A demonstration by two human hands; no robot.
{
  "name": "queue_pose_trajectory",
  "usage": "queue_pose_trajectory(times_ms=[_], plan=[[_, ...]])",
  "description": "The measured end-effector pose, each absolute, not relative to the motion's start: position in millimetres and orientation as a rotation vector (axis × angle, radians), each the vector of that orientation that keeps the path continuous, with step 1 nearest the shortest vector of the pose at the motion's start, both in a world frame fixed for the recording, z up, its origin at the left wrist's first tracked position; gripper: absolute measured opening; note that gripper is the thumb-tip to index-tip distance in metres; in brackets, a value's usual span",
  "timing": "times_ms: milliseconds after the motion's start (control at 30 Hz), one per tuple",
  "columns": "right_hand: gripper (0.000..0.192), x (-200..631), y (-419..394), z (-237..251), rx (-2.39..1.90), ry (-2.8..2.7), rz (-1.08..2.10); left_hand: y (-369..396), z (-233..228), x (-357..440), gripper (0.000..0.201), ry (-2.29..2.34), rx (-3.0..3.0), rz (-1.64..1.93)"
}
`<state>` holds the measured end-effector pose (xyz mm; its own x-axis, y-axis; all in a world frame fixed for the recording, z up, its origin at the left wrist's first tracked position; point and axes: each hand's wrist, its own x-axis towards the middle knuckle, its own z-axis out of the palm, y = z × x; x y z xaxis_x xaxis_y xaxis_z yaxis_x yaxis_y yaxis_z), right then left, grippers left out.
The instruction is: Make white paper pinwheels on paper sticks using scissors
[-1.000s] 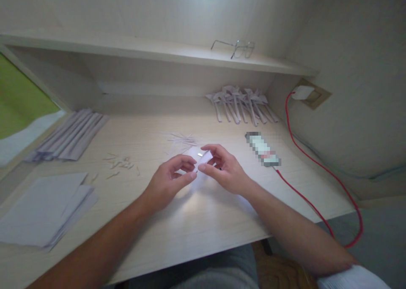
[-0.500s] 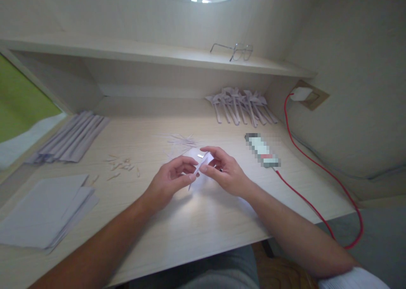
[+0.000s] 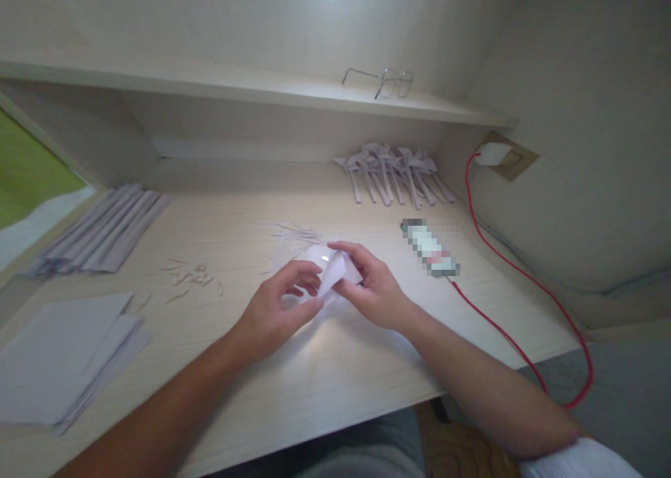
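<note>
Both my hands meet over the middle of the pale wooden desk (image 3: 335, 366). My left hand (image 3: 277, 307) pinches the lower edge of a small white paper piece (image 3: 331, 272). My right hand (image 3: 374, 289) grips the same paper from the right, fingers curled over its top. The paper is partly folded and tilted up between the fingertips. A small shiny bit shows on the paper near its top. Thin paper slivers (image 3: 296, 235) lie just behind my hands.
A row of folded paper pieces (image 3: 395, 174) lies at the back right. Long folded paper strips (image 3: 97, 230) sit at the left, a stack of white sheets (image 3: 57, 356) at the near left. A blurred device (image 3: 430, 249) with a red cable (image 3: 503, 261) lies right. Glasses (image 3: 385, 82) rest on the shelf.
The paper between my fingers has turned from a thin edge-on strip to a broader folded flap. My hands have drawn slightly closer together.
</note>
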<state>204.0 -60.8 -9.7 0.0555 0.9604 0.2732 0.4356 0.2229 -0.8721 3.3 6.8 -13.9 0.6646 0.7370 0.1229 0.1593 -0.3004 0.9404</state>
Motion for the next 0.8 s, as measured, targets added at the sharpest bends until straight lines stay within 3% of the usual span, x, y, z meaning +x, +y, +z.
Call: queue_pose_trajectory(times_ms=[300, 600, 700, 800], plan=[[0.065, 196.1, -67.4, -5.0, -1.383, -1.7, 0.559, 3.8, -18.9, -1.5, 0.049, 0.872, 1.757, 0.716], [0.068, 202.2, -68.0, -5.2, -1.349, -1.787, 0.812, 12.1, -11.6, 0.1, 0.044, 0.85, 1.525, 0.613], [0.065, 206.9, -68.8, -2.2, -1.316, -1.84, 0.883, 11.6, -9.4, -0.1, 0.044, 0.86, 1.568, 0.559], [0.05, 212.3, -69.0, -0.5, -1.368, -1.939, 0.9, 11.3, -6.1, 0.0, 0.039, 0.862, 1.607, 0.52]])
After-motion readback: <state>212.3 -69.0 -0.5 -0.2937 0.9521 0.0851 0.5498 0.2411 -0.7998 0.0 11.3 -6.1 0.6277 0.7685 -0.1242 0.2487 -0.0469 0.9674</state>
